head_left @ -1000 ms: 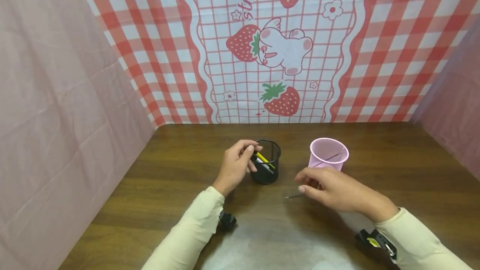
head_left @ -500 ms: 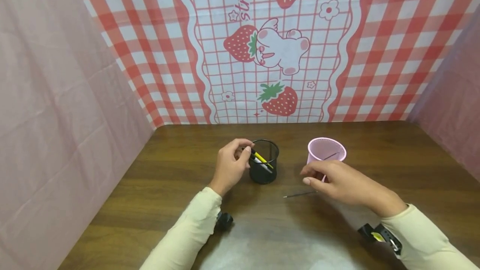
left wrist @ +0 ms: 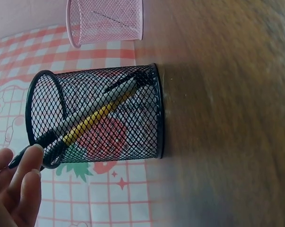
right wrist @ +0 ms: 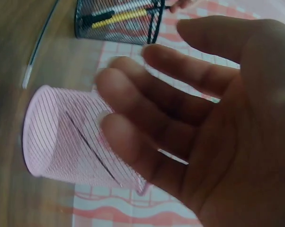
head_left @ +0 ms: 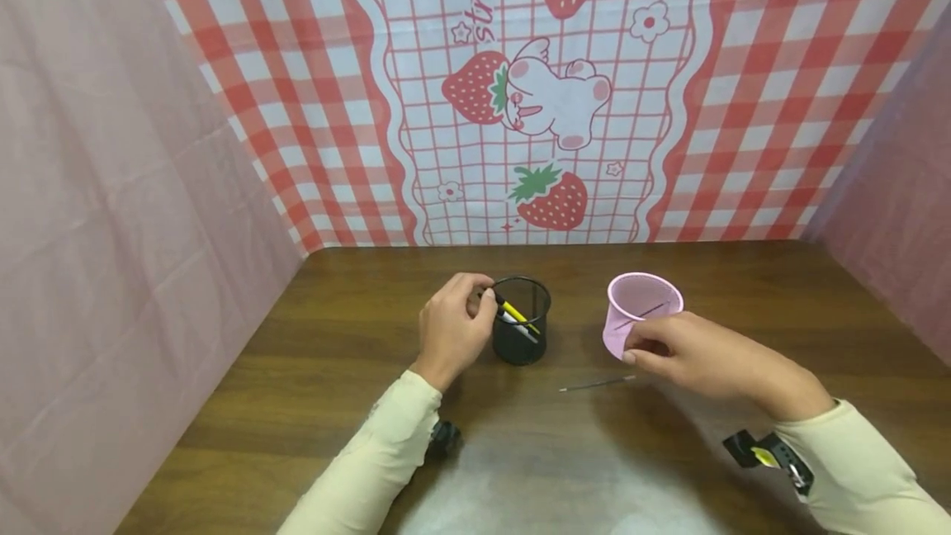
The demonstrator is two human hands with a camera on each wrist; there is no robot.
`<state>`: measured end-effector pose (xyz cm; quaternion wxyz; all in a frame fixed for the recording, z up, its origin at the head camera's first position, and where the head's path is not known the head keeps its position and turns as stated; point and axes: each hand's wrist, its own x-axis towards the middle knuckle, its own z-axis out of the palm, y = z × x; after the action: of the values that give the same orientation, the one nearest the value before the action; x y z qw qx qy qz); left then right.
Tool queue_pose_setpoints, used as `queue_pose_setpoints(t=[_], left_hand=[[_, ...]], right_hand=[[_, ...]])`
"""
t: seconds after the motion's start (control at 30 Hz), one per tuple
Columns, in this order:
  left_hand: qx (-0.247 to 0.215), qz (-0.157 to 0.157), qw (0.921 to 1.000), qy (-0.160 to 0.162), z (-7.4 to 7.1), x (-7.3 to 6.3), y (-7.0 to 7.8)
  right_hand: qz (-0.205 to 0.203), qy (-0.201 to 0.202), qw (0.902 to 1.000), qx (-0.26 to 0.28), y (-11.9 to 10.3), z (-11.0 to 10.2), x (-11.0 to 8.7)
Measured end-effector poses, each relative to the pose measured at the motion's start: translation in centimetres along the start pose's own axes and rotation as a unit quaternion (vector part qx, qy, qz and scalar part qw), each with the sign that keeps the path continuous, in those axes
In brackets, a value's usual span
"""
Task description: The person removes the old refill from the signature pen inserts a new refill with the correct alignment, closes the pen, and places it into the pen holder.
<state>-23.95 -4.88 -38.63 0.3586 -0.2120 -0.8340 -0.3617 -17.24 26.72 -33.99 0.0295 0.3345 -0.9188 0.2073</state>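
Observation:
In the head view my left hand (head_left: 456,324) is at the left rim of a black mesh pen cup (head_left: 518,349). Its fingers pinch the black upper end of a grey-barrelled pen (left wrist: 88,109) that leans inside. Beside that one, a yellow pen (left wrist: 97,118) slants in the same cup. My right hand (head_left: 706,353) hovers in front of a pink mesh cup (head_left: 617,333), fingers loosely bent and holding nothing. A thin dark pen refill (head_left: 597,384) with a pale tip lies on the table to the left of that hand. Another thin dark rod (right wrist: 93,149) leans inside the pink cup.
Both cups stand upright on a brown wooden table (head_left: 357,312). Behind it hangs a red-and-white checked strawberry cloth (head_left: 334,147). Pink fabric (head_left: 149,188) closes off the left side, and more pink cloth hangs at the right.
My right hand has drawn away to the right from the refill, which now shows along its whole length on the table. The left hand stays at the black cup with little movement.

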Motion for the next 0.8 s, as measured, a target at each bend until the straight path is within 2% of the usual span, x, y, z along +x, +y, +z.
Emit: queue_pose_setpoints(t=[0.2, 0.33, 0.47, 0.6, 0.8], left_hand=[[0.012, 0.04, 0.999, 0.015, -0.1, 0.0, -0.3], [0.023, 0.064, 0.9974, 0.027, -0.2, -0.1, -0.8], [0.035, 0.073, 0.9964, 0.027, -0.2, -0.2, -1.1], [0.038, 0.074, 0.9961, 0.03, -0.2, -0.4, -1.4], [0.029, 0.072, 0.9962, 0.038, -0.4, 0.1, -1.5]], right_hand=[[0.035, -0.045, 0.9984, 0.008, 0.8, -1.0, -0.7], [0.063, -0.052, 0.9966, 0.006, 1.4, -1.2, -0.8], [0.107, -0.047, 0.9924, -0.039, 2.1, -1.3, -1.0], [0.155, -0.058, 0.9816, -0.096, 2.8, -1.2, -1.5], [0.195, -0.073, 0.9714, -0.115, 4.1, -1.4, -1.9]])
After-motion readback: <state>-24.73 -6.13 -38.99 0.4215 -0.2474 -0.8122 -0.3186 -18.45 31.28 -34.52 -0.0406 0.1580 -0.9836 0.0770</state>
